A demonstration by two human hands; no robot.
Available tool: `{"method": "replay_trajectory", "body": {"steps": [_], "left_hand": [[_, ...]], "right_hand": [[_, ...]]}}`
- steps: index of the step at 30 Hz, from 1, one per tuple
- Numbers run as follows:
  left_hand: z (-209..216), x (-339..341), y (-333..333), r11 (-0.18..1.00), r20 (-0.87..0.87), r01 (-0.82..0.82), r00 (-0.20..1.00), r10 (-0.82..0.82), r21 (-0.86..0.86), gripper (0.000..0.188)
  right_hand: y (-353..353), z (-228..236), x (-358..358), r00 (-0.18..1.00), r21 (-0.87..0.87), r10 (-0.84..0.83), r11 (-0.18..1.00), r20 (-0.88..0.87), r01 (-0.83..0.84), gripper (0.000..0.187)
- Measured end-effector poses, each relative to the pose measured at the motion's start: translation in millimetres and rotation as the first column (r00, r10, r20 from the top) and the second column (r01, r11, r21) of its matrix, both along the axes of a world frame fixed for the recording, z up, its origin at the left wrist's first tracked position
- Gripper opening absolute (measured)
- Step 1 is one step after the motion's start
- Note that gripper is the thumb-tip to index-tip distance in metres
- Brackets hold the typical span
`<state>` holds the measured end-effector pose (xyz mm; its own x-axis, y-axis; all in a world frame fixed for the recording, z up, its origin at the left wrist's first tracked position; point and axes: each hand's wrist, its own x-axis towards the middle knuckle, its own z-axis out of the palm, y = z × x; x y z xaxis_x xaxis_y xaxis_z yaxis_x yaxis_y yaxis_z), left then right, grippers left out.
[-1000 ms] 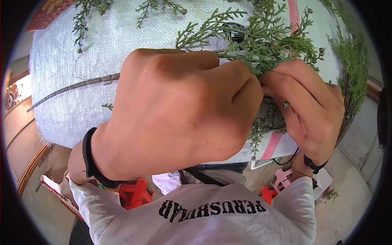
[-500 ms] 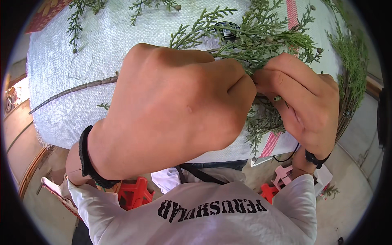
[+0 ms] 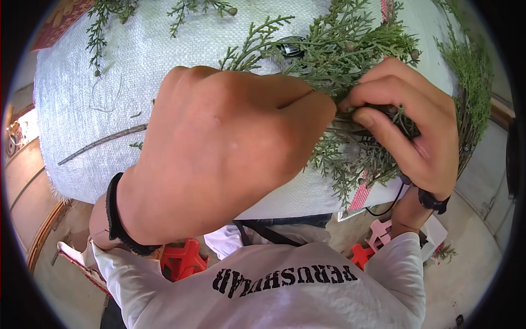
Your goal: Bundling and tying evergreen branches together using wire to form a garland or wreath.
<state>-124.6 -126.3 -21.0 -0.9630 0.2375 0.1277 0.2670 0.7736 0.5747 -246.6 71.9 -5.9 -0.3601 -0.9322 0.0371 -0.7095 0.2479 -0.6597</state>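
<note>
My left hand (image 3: 235, 142) is closed in a fist around an evergreen branch. The branch's bare brown stem (image 3: 104, 143) sticks out to the left of the fist, and its scaly green foliage (image 3: 337, 49) spreads beyond the knuckles. Close by on the right, my right hand (image 3: 424, 123) has thumb and fingers curled around evergreen sprigs (image 3: 402, 116) near the left fingertips. The exact pinch point is partly hidden by the fingers. More drooping foliage (image 3: 342, 172) hangs below the two hands.
A white woven sack surface (image 3: 164, 46) with red stripes lies under the hands. More greenery (image 3: 471, 82) is heaped along its right edge, and loose sprigs (image 3: 97, 38) lie at the far left. A dark round object (image 3: 290, 46) sits behind the foliage. Red stools (image 3: 183, 259) stand below.
The stem left of my fist has shifted right and down a little. My right thumb has come into view and the right hand has opened out slightly around the sprigs.
</note>
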Motion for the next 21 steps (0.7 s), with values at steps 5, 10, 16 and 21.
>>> {"method": "replay_trajectory", "body": {"steps": [5,10,16,21], "left_hand": [[-3,-1,0,0.999,0.002,-0.001,1.0,0.001,0.039,0.021],[-9,-4,5,0.997,-0.052,-0.003,0.999,0.007,0.08,0.024],[-28,-8,11,0.983,-0.329,0.062,0.944,-0.001,0.176,0.027],[-36,-9,-1,0.99,-0.351,0.078,0.936,-0.032,0.118,0.029]], "right_hand": [[2,-4,-8,0.997,0.009,0.04,0.999,0.062,-0.04,0.014],[0,-4,-8,0.998,0.011,0.04,0.999,0.04,-0.041,0.013],[2,5,1,1.0,0.068,0.003,0.998,-0.012,-0.002,0.014],[-3,0,-2,0.976,0.038,0.086,0.996,-0.202,-0.08,0.017]]}}
